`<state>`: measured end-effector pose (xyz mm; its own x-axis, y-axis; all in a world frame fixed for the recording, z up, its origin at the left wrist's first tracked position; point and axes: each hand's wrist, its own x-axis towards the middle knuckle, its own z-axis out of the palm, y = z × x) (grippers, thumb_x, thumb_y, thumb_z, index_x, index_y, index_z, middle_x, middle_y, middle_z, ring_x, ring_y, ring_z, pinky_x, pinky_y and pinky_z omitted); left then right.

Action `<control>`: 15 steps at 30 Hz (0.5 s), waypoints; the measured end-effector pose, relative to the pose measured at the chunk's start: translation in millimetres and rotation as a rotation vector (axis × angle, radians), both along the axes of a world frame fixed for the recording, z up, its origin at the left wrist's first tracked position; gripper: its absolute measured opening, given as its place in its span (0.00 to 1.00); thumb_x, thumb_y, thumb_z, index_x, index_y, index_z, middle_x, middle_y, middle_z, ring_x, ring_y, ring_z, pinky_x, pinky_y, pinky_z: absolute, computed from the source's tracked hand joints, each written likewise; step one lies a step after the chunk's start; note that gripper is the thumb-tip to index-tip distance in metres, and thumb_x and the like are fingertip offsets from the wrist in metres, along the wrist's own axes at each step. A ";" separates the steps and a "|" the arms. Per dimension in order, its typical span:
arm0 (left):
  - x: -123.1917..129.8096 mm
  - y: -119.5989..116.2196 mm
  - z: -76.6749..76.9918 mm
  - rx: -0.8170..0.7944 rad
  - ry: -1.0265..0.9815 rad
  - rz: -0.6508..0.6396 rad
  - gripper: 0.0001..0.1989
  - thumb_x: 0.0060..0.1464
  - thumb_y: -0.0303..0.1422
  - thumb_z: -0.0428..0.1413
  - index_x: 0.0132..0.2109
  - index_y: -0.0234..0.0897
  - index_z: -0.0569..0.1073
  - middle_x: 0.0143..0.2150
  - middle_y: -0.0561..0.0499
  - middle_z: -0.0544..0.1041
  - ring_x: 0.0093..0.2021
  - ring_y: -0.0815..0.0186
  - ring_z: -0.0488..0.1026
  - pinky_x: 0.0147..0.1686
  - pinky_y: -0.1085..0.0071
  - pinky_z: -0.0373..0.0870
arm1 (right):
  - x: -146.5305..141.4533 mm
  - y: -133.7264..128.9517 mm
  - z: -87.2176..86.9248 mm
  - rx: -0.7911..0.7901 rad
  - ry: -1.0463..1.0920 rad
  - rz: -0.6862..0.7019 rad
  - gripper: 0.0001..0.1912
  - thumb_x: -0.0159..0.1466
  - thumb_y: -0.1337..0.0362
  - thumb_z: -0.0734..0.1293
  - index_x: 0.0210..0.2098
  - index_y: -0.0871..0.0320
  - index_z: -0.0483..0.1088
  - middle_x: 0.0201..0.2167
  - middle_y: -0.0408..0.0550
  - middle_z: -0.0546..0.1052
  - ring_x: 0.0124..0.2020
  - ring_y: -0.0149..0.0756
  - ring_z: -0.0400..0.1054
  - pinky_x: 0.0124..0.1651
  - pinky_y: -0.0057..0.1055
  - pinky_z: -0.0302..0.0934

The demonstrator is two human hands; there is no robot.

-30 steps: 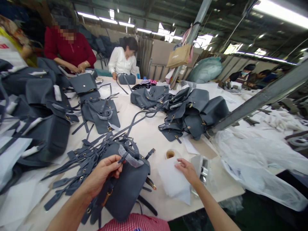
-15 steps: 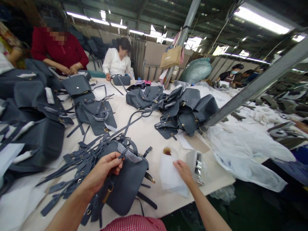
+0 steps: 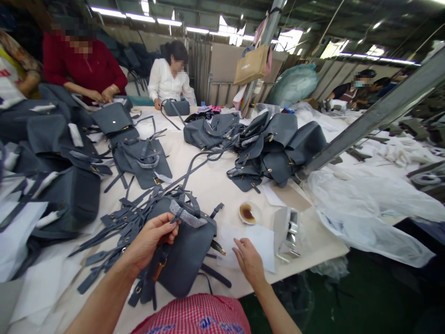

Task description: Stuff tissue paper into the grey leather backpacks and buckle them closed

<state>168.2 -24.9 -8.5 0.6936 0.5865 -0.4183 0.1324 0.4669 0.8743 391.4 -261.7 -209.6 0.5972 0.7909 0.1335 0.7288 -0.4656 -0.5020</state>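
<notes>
Pinching a short strap (image 3: 176, 217) on the blue-gray bag (image 3: 191, 255)

Our left hand (image 3: 158, 236) has thumb and forefinger closed on the short strap, near the top of the bag. The bag lies right in front of us on the pale table (image 3: 205, 185), its handle (image 3: 187, 217) wrapped in clear plastic. Our right hand (image 3: 248, 262) is partly open, fingers loosely spread, with nothing visible in its grip. It is over the white paper (image 3: 266, 241) to the right of the bag; we cannot tell whether the fingertips touch it.

Beyond the paper sits a small round dish (image 3: 247, 212) with something brown in it (glue or not, we can't say). A shiny metal object (image 3: 292, 234) stands just right of the paper. Loose straps (image 3: 111, 253) fan out left of the bag, and more bags (image 3: 278, 153) are heaped farther back.
</notes>
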 end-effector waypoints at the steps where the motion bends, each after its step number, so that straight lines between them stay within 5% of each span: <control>1: 0.0 0.1 -0.8 0.002 0.003 0.000 0.11 0.45 0.36 0.64 0.31 0.35 0.70 0.24 0.56 0.71 0.22 0.74 0.64 0.25 0.78 0.61 | -10.6 1.9 -6.0 0.002 0.008 0.026 0.13 0.65 0.63 0.61 0.48 0.51 0.72 0.42 0.52 0.74 0.41 0.42 0.70 0.45 0.35 0.65; 8: -2.8 2.2 -5.6 0.008 0.001 -0.035 0.10 0.49 0.35 0.62 0.34 0.34 0.72 0.26 0.55 0.71 0.23 0.74 0.65 0.26 0.78 0.61 | -20.3 3.2 -34.0 0.014 0.065 0.005 0.11 0.66 0.64 0.59 0.30 0.54 0.70 0.30 0.47 0.72 0.35 0.39 0.71 0.39 0.33 0.66; 11: -2.9 3.2 -6.8 0.003 -0.006 -0.042 0.09 0.49 0.36 0.62 0.34 0.34 0.73 0.26 0.55 0.72 0.23 0.74 0.65 0.26 0.78 0.62 | -13.7 4.4 -32.7 0.007 0.071 0.015 0.07 0.65 0.61 0.62 0.39 0.54 0.71 0.35 0.47 0.73 0.35 0.39 0.71 0.38 0.33 0.67; 15: -1.7 3.5 -6.7 0.000 -0.010 -0.027 0.09 0.48 0.35 0.62 0.34 0.34 0.72 0.25 0.55 0.72 0.23 0.74 0.65 0.25 0.77 0.61 | -15.9 8.2 -32.7 -0.002 0.062 0.046 0.18 0.60 0.60 0.67 0.50 0.50 0.69 0.47 0.51 0.72 0.45 0.44 0.70 0.44 0.35 0.67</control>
<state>166.5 -21.4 -15.2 0.7131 0.5679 -0.4111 0.1363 0.4629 0.8759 375.5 -253.5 -242.3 0.5672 0.8180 0.0958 0.7173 -0.4334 -0.5456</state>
